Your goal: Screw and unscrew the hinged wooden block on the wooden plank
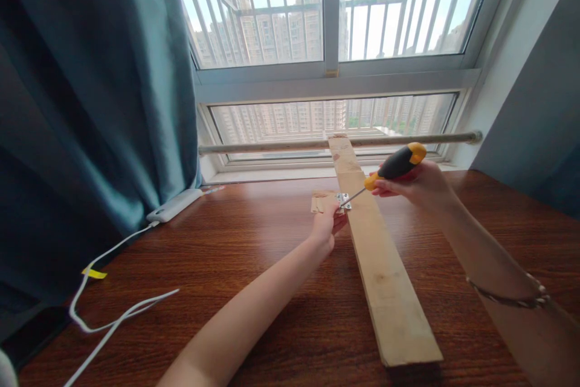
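A long pale wooden plank lies lengthwise, its far end near the rail by the window. At its left edge a small metal hinge bridges to a small wooden block. My left hand is closed on the small block beside the hinge, thumb on top and fingers against the plank's edge. In my right hand is a screwdriver with a black and yellow handle, gripped low on the handle. Its shaft slants down to the left and the tip meets the hinge. Any screw under the tip is too small to make out.
Dark brown wood makes up the tabletop. On the left are a white power strip, a looped white cable and a blue curtain. A metal rail crosses in front of the barred window.
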`<state>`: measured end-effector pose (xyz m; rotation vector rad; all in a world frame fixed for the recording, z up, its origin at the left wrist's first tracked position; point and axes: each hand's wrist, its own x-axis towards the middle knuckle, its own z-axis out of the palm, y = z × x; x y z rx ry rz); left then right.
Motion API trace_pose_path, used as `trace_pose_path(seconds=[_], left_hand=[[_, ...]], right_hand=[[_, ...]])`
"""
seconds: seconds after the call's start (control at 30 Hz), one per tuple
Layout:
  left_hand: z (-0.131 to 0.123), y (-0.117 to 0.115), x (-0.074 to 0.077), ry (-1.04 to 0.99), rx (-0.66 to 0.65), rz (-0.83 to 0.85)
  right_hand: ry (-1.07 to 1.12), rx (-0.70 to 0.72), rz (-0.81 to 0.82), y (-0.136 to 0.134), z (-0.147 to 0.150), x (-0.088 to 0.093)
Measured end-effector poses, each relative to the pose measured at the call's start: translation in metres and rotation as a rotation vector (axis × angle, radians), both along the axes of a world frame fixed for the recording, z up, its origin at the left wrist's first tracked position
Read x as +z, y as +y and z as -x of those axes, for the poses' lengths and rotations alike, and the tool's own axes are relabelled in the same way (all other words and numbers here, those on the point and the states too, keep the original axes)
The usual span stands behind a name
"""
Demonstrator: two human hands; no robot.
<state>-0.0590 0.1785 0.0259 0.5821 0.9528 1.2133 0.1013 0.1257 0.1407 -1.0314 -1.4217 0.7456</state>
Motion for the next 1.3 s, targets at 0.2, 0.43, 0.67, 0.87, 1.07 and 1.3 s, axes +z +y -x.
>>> trace_pose_path(seconds=[0.2,0.43,0.67,0.87,1.07,1.3], left_hand=[[0.001,0.001,-0.002,-0.011,-0.006,0.001],[0.003,0.003,-0.001,0.064,0.069,0.012],[0.005,0.002,0.001,0.179,0.067,0.037],[0.004,0.000,0.005,0.068,0.054,0.098],[0.003,0.001,0.005,-0.030,0.052,0.122],[0.002,0.003,0.003,-0.066,0.063,0.099]], right_hand=[[-0.327,-0.409,-0.129,0.005,0.001,-0.010],[-0.406,-0.505,-0.179,0.007,0.000,-0.012],[-0.417,-0.513,-0.163,0.002,0.003,-0.007],[-0.289,-0.385,-0.111,0.004,0.004,-0.008],[0.087,0.015,0.042,0.000,0.005,0.000],[0.101,0.107,0.130,-0.004,-0.003,0.007]])
